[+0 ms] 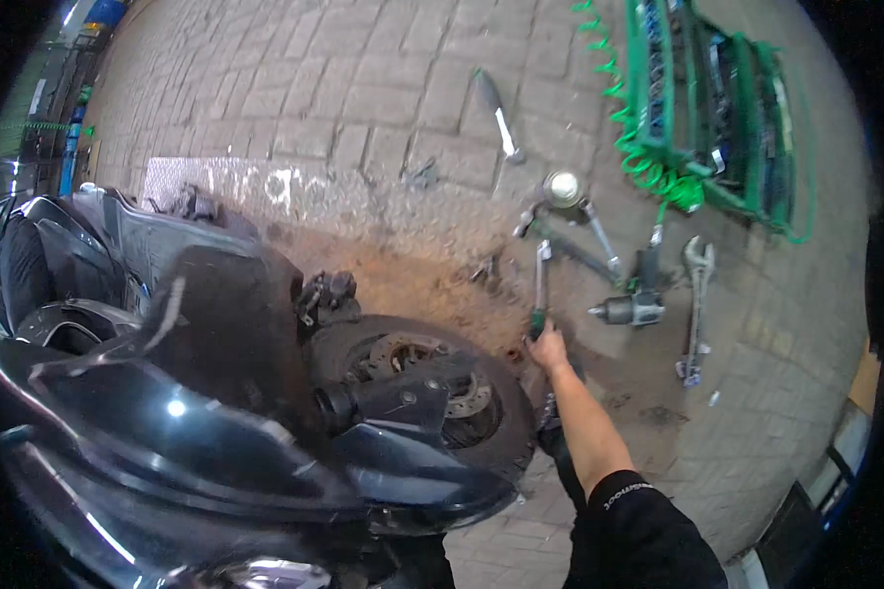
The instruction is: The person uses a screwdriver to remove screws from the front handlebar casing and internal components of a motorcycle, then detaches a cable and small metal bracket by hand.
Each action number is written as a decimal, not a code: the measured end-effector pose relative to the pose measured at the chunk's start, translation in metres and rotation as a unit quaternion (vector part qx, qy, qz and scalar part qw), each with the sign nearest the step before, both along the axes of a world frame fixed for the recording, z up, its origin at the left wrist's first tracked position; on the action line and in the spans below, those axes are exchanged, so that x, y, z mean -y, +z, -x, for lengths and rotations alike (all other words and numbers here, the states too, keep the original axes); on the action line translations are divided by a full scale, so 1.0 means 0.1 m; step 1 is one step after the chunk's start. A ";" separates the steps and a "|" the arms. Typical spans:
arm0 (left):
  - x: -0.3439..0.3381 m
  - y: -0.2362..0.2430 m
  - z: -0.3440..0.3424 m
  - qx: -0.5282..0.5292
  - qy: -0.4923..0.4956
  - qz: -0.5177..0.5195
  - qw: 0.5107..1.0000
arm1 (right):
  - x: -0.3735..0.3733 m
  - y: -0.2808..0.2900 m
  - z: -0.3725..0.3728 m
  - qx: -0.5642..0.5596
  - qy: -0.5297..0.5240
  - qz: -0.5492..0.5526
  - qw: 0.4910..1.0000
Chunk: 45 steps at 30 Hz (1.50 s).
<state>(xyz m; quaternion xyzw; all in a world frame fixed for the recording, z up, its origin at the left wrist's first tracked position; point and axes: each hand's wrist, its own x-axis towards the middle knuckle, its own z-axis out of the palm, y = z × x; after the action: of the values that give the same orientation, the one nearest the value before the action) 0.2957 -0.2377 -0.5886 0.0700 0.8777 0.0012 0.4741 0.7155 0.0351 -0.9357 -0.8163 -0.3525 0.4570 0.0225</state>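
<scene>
My right hand [548, 349] is closed around the dark green handle of a ratchet wrench [541, 280], whose metal shaft points away from me over the stained paving. My left hand is out of view. Just left of my right hand is the front wheel [506, 412] of a dark scooter [216, 432], with a rusty brake disc [473, 398] at its hub. To the right of the hand lies an air impact wrench [631, 310], joined to a green coiled hose [648, 167]. Beyond the ratchet wrench lies a hammer-like tool [572, 253].
A large adjustable wrench [697, 294] lies at the right. Farther off are a round shiny metal container [562, 189], another dark-handled tool [499, 118] and a green metal rack [712, 108] of tools. Small dark parts [486, 270] lie beyond the wheel. The scooter fills the left side.
</scene>
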 end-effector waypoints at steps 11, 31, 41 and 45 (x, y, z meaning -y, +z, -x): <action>-0.12 0.26 -0.41 -0.034 0.011 0.056 0.998 | 0.22 -0.45 -0.10 0.005 -0.027 0.069 0.997; 0.15 1.28 -0.68 0.015 0.015 0.009 1.000 | 0.42 1.21 -0.50 -0.008 0.006 0.134 0.991; 0.99 2.01 0.04 -0.052 -0.010 0.001 0.999 | 0.89 3.06 -1.07 -0.026 -0.052 -0.183 0.981; 1.04 1.97 0.43 -0.027 0.087 -0.070 0.993 | 0.48 3.81 -1.26 0.105 0.052 -0.390 0.914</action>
<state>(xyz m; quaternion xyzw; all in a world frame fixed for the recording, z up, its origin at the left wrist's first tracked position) 0.2525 -0.3418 -0.3918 0.0261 0.8906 0.1017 0.4425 0.8411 -0.0128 -0.5545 -0.7669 -0.5445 0.1953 0.2779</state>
